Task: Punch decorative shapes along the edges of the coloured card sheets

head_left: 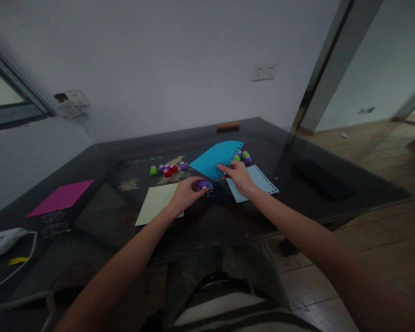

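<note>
Two bare hands work above a dark, glossy bench (221,233); taking the space between them as the middle of a dial, twelve o'clock lies toward the wall. The left hand (186,196) has its grip clamped on a purple toy (203,184), thumb and fingers round its sides, with small blue and red bits at its three o'clock edge, too small to make out. The right hand (241,177) has its grip pinched on a bright blue sheet (210,159), thumb on top near the row of punched holes; the sheet is tilted, its body running toward eleven o'clock.

Between eight and nine o'clock a cream sheet (154,205) lies partly behind the left hand; whether that hand touches it cannot be told. At three o'clock a pale blue sheet (263,180), also punched along one edge, lies partly under the right hand in this view.

Near ten o'clock sits a loose group of green, purple and red toys (168,173). More toys, green and purple, stand between one and two o'clock, just beyond the blue sheet's holed edge. Farther off are a pink sheet (62,198) at nine, a flat black object (321,179) at three and an orange-brown block (228,126) just past twelve.
</note>
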`<act>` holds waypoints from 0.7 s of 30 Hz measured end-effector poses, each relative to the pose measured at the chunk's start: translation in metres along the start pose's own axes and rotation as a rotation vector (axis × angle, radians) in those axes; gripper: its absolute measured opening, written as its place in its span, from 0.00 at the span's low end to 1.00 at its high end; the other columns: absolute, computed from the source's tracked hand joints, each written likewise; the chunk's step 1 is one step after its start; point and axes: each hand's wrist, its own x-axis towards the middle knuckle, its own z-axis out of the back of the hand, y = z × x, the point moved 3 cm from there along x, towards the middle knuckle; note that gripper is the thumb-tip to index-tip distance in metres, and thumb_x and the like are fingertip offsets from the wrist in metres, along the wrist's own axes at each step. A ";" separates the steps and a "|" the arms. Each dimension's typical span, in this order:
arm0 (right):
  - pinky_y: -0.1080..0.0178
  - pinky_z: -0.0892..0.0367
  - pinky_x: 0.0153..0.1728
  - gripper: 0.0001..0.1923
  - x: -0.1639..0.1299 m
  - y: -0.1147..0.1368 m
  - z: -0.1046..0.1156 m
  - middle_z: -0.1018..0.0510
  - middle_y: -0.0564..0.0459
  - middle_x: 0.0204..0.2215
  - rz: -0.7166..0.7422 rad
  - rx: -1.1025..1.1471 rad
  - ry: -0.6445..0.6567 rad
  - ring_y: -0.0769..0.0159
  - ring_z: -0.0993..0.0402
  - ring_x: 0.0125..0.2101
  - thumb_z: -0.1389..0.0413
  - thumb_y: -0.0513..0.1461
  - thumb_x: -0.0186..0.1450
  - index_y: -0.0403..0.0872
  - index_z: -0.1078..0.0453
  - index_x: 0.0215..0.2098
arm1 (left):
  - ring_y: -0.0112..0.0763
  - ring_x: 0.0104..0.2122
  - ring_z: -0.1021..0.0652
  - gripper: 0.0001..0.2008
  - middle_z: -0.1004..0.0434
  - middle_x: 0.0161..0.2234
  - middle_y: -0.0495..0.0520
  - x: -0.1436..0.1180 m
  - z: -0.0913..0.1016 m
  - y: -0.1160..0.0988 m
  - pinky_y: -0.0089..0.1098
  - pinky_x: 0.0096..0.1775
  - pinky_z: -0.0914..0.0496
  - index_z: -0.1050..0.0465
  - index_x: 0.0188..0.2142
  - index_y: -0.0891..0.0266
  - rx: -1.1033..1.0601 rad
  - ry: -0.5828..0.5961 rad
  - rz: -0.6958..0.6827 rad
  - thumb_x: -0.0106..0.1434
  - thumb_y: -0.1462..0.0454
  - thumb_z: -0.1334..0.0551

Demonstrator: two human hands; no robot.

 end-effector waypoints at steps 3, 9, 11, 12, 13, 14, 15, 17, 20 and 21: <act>0.65 0.35 0.22 0.18 0.001 0.000 0.000 0.24 0.53 0.21 0.006 0.003 -0.005 0.69 0.32 0.21 0.33 0.49 0.45 0.44 0.28 0.24 | 0.41 0.35 0.23 0.16 0.21 0.38 0.58 0.000 0.001 0.001 0.38 0.40 0.31 0.24 0.42 0.61 0.108 0.012 -0.070 0.52 0.64 0.35; 0.64 0.35 0.23 0.17 0.001 -0.001 0.001 0.23 0.53 0.22 0.006 -0.016 0.003 0.68 0.32 0.22 0.34 0.49 0.45 0.45 0.28 0.24 | 0.43 0.44 0.25 0.23 0.24 0.45 0.57 0.000 0.001 0.002 0.41 0.47 0.33 0.29 0.49 0.59 0.229 0.070 -0.183 0.51 0.71 0.38; 0.63 0.35 0.23 0.17 0.001 -0.001 0.000 0.23 0.53 0.22 0.004 -0.020 0.005 0.68 0.32 0.22 0.34 0.49 0.46 0.45 0.28 0.24 | 0.43 0.45 0.25 0.24 0.24 0.45 0.58 0.000 0.001 0.004 0.42 0.48 0.33 0.30 0.49 0.60 0.251 0.080 -0.201 0.52 0.73 0.40; 0.63 0.35 0.23 0.17 0.001 -0.001 0.000 0.24 0.53 0.22 0.004 -0.022 0.005 0.68 0.32 0.22 0.34 0.49 0.46 0.45 0.28 0.24 | 0.43 0.45 0.26 0.24 0.25 0.45 0.59 0.001 0.001 0.004 0.43 0.48 0.33 0.30 0.49 0.61 0.259 0.086 -0.211 0.51 0.73 0.41; 0.63 0.35 0.23 0.17 0.001 -0.001 0.000 0.24 0.53 0.22 0.006 -0.022 0.005 0.68 0.32 0.21 0.34 0.49 0.46 0.45 0.28 0.24 | 0.44 0.45 0.26 0.24 0.25 0.45 0.59 0.001 0.001 0.004 0.43 0.49 0.33 0.30 0.49 0.62 0.264 0.091 -0.220 0.51 0.74 0.41; 0.63 0.35 0.23 0.17 0.001 -0.001 0.000 0.24 0.53 0.22 0.008 -0.021 0.006 0.69 0.33 0.21 0.34 0.49 0.46 0.45 0.28 0.24 | 0.44 0.46 0.26 0.24 0.25 0.46 0.60 0.001 0.001 0.004 0.44 0.49 0.33 0.30 0.49 0.62 0.267 0.095 -0.229 0.51 0.75 0.42; 0.63 0.35 0.23 0.16 0.001 -0.001 0.000 0.24 0.53 0.22 0.011 -0.020 0.006 0.69 0.33 0.21 0.34 0.49 0.46 0.45 0.28 0.24 | 0.44 0.47 0.27 0.25 0.25 0.46 0.60 0.001 0.001 0.004 0.44 0.50 0.34 0.30 0.49 0.62 0.269 0.097 -0.236 0.50 0.76 0.43; 0.64 0.35 0.23 0.17 0.001 -0.001 0.000 0.24 0.53 0.22 0.012 -0.020 0.007 0.69 0.33 0.21 0.34 0.49 0.46 0.45 0.28 0.24 | 0.44 0.49 0.27 0.27 0.26 0.47 0.60 0.002 0.000 0.004 0.45 0.51 0.34 0.30 0.49 0.62 0.268 0.095 -0.248 0.49 0.77 0.45; 0.64 0.35 0.23 0.18 0.002 -0.003 0.000 0.23 0.53 0.23 0.003 -0.023 0.001 0.68 0.32 0.22 0.34 0.49 0.45 0.45 0.28 0.24 | 0.42 0.50 0.28 0.29 0.26 0.48 0.58 0.002 0.000 0.004 0.46 0.53 0.35 0.30 0.49 0.61 0.258 0.089 -0.258 0.48 0.79 0.47; 0.64 0.35 0.24 0.18 0.002 -0.003 0.000 0.23 0.53 0.23 0.002 -0.026 0.001 0.68 0.32 0.22 0.34 0.49 0.45 0.45 0.28 0.25 | 0.42 0.50 0.28 0.29 0.26 0.49 0.58 0.002 0.000 0.004 0.46 0.53 0.36 0.31 0.49 0.61 0.253 0.088 -0.261 0.48 0.79 0.48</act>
